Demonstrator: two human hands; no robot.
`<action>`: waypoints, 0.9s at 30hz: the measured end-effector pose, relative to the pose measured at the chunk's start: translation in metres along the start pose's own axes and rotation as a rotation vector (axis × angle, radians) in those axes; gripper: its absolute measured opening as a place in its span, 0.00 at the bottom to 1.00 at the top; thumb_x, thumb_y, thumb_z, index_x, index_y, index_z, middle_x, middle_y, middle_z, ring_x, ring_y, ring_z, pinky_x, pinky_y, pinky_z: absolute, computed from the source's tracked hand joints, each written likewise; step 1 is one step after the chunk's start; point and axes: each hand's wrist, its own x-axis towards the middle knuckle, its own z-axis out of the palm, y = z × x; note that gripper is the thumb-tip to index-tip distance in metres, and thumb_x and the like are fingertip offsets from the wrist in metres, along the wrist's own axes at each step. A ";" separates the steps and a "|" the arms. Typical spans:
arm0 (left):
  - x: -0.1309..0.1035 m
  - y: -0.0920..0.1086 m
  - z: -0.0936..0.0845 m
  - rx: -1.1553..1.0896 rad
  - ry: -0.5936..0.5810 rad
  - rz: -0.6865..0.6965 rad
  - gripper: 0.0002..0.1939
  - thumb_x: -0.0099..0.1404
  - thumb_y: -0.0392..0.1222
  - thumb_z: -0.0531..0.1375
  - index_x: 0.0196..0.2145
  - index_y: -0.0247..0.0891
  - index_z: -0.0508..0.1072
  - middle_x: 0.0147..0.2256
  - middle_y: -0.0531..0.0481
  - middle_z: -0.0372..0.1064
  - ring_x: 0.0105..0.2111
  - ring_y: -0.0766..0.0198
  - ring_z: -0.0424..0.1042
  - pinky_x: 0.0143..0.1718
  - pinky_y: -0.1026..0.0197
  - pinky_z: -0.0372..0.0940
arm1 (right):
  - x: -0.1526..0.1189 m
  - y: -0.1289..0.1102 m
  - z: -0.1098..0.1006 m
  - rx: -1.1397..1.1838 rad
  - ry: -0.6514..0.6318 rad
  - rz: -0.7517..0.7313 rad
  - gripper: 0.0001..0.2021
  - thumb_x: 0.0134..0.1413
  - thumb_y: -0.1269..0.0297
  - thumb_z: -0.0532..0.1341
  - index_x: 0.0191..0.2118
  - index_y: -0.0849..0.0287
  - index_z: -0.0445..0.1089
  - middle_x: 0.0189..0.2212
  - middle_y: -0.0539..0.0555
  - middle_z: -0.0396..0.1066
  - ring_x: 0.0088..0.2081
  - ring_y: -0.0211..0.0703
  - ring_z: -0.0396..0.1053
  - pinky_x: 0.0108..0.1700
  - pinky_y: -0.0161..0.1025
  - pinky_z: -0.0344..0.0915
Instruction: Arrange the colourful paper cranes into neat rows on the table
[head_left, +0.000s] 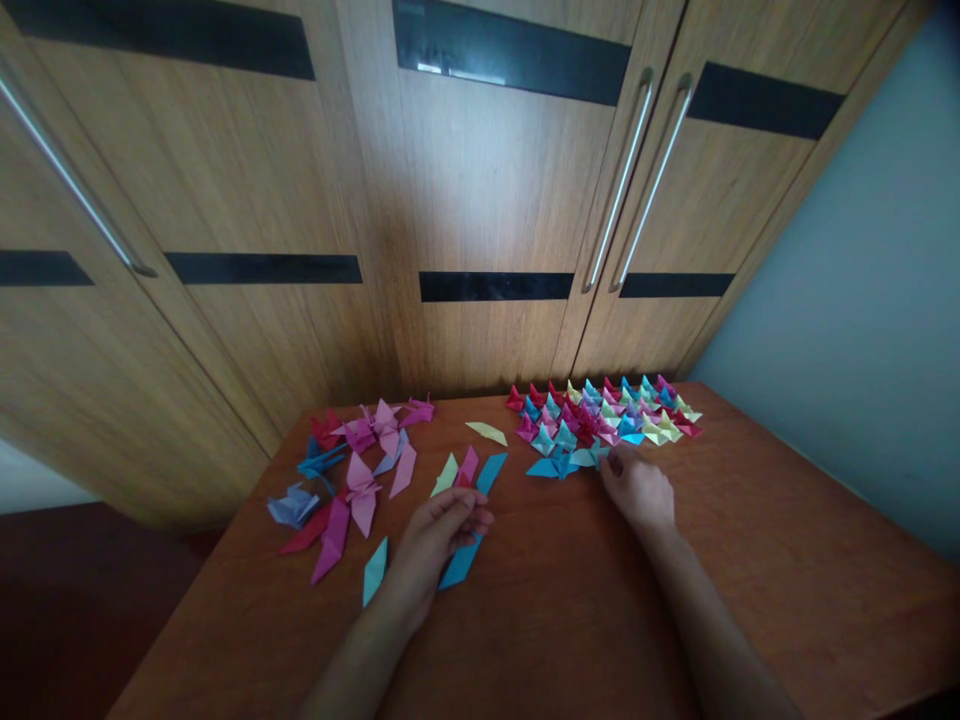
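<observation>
light-blue folded paper (587, 457) on tabletop (555, 600)

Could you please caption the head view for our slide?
Right hand at the near edge of folded paper rows, left hand by blue paper.

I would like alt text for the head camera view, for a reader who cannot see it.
A person's right hand is at a pale blue folded paper piece beside rows of small colourful ones on a brown table; the left hand partly hides blue paper. Pink, red and blue folded shapes lie to the left, with wooden cupboard doors behind.
</observation>
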 end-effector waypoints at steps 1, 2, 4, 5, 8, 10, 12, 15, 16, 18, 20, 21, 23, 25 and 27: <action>0.000 0.000 0.000 -0.003 -0.004 -0.007 0.14 0.61 0.49 0.59 0.37 0.36 0.74 0.32 0.47 0.74 0.31 0.65 0.70 0.33 0.66 0.62 | 0.000 0.000 0.000 -0.002 -0.005 0.001 0.12 0.58 0.55 0.54 0.33 0.56 0.68 0.32 0.53 0.71 0.28 0.39 0.67 0.25 0.34 0.45; 0.000 0.001 0.000 -0.006 -0.005 -0.011 0.14 0.61 0.49 0.59 0.36 0.36 0.74 0.32 0.47 0.74 0.31 0.65 0.70 0.33 0.66 0.62 | 0.000 -0.001 -0.001 -0.003 -0.010 -0.002 0.12 0.58 0.54 0.54 0.33 0.56 0.68 0.32 0.53 0.71 0.28 0.40 0.67 0.25 0.34 0.45; 0.000 0.002 0.000 -0.010 0.003 -0.013 0.14 0.61 0.49 0.59 0.36 0.36 0.74 0.32 0.47 0.74 0.31 0.66 0.70 0.32 0.66 0.61 | 0.000 -0.001 -0.002 -0.002 -0.017 -0.005 0.13 0.58 0.54 0.54 0.33 0.56 0.69 0.32 0.54 0.71 0.28 0.41 0.67 0.25 0.34 0.45; 0.001 0.002 0.000 -0.011 0.012 -0.013 0.14 0.60 0.49 0.60 0.36 0.36 0.74 0.31 0.47 0.74 0.30 0.66 0.70 0.32 0.66 0.61 | 0.000 -0.002 -0.002 0.001 -0.019 -0.003 0.13 0.58 0.53 0.54 0.34 0.56 0.69 0.31 0.54 0.71 0.28 0.41 0.68 0.25 0.34 0.46; 0.002 0.002 0.000 -0.012 0.038 -0.015 0.13 0.59 0.49 0.60 0.34 0.36 0.75 0.30 0.48 0.74 0.29 0.66 0.70 0.31 0.67 0.61 | 0.000 -0.003 -0.004 0.024 -0.028 0.015 0.14 0.58 0.52 0.55 0.33 0.57 0.70 0.31 0.54 0.71 0.28 0.40 0.68 0.25 0.34 0.46; 0.002 0.003 0.000 -0.015 0.046 -0.015 0.13 0.58 0.49 0.61 0.34 0.36 0.75 0.30 0.48 0.74 0.29 0.66 0.70 0.31 0.66 0.61 | 0.000 -0.002 -0.004 0.043 -0.020 0.021 0.14 0.57 0.52 0.56 0.34 0.57 0.70 0.31 0.54 0.71 0.27 0.40 0.67 0.25 0.34 0.46; 0.001 0.004 0.000 -0.022 0.048 -0.008 0.14 0.58 0.49 0.61 0.34 0.36 0.75 0.30 0.48 0.74 0.29 0.66 0.70 0.31 0.66 0.61 | 0.000 -0.001 -0.004 0.057 0.002 0.026 0.14 0.57 0.52 0.56 0.34 0.57 0.70 0.31 0.54 0.71 0.26 0.39 0.66 0.25 0.34 0.46; -0.001 0.006 0.002 -0.033 0.048 0.005 0.14 0.57 0.50 0.61 0.34 0.36 0.75 0.30 0.48 0.74 0.29 0.66 0.70 0.31 0.66 0.61 | -0.001 0.001 -0.004 0.088 0.072 0.043 0.14 0.57 0.52 0.56 0.33 0.57 0.70 0.28 0.53 0.71 0.24 0.37 0.64 0.25 0.33 0.45; -0.002 0.006 0.002 -0.032 0.048 0.014 0.14 0.58 0.49 0.61 0.34 0.36 0.74 0.30 0.48 0.74 0.29 0.66 0.70 0.31 0.66 0.61 | -0.001 0.001 -0.005 0.112 0.110 0.042 0.14 0.57 0.52 0.55 0.32 0.57 0.70 0.27 0.52 0.71 0.24 0.37 0.64 0.25 0.33 0.46; -0.003 0.007 0.002 -0.014 0.048 0.046 0.13 0.58 0.49 0.61 0.34 0.36 0.74 0.30 0.48 0.74 0.30 0.66 0.70 0.31 0.66 0.61 | -0.004 -0.002 -0.005 0.213 0.189 0.001 0.15 0.58 0.52 0.54 0.32 0.57 0.70 0.25 0.52 0.70 0.24 0.38 0.64 0.26 0.33 0.50; -0.002 0.007 0.001 0.024 0.047 0.089 0.13 0.58 0.49 0.61 0.35 0.35 0.74 0.30 0.47 0.74 0.30 0.65 0.70 0.31 0.66 0.61 | -0.009 -0.012 -0.005 0.367 0.210 -0.112 0.17 0.60 0.52 0.52 0.30 0.58 0.69 0.24 0.52 0.69 0.25 0.39 0.64 0.29 0.33 0.54; -0.002 0.008 0.000 0.047 0.049 0.109 0.14 0.58 0.49 0.61 0.35 0.35 0.74 0.31 0.47 0.74 0.30 0.65 0.70 0.31 0.65 0.62 | -0.012 -0.019 -0.003 0.441 0.184 -0.193 0.18 0.60 0.52 0.51 0.29 0.59 0.68 0.24 0.52 0.69 0.25 0.39 0.64 0.30 0.33 0.55; 0.000 0.010 -0.004 0.098 0.080 0.149 0.14 0.57 0.49 0.61 0.35 0.36 0.75 0.32 0.46 0.74 0.30 0.63 0.70 0.31 0.64 0.62 | -0.022 -0.036 0.000 0.531 0.072 -0.371 0.18 0.60 0.53 0.50 0.25 0.58 0.66 0.22 0.51 0.67 0.25 0.38 0.63 0.30 0.33 0.56; 0.003 0.013 -0.011 0.176 0.162 0.219 0.13 0.57 0.49 0.61 0.34 0.36 0.75 0.34 0.46 0.74 0.31 0.62 0.71 0.32 0.63 0.63 | -0.034 -0.055 0.005 0.540 -0.073 -0.521 0.18 0.60 0.55 0.50 0.22 0.57 0.63 0.21 0.50 0.65 0.24 0.37 0.62 0.29 0.33 0.54; 0.005 0.018 -0.021 0.302 0.271 0.323 0.11 0.57 0.47 0.60 0.34 0.38 0.75 0.35 0.47 0.74 0.33 0.60 0.71 0.35 0.62 0.64 | -0.046 -0.070 0.010 0.524 -0.195 -0.629 0.18 0.60 0.57 0.52 0.21 0.57 0.61 0.19 0.48 0.62 0.24 0.36 0.61 0.28 0.33 0.52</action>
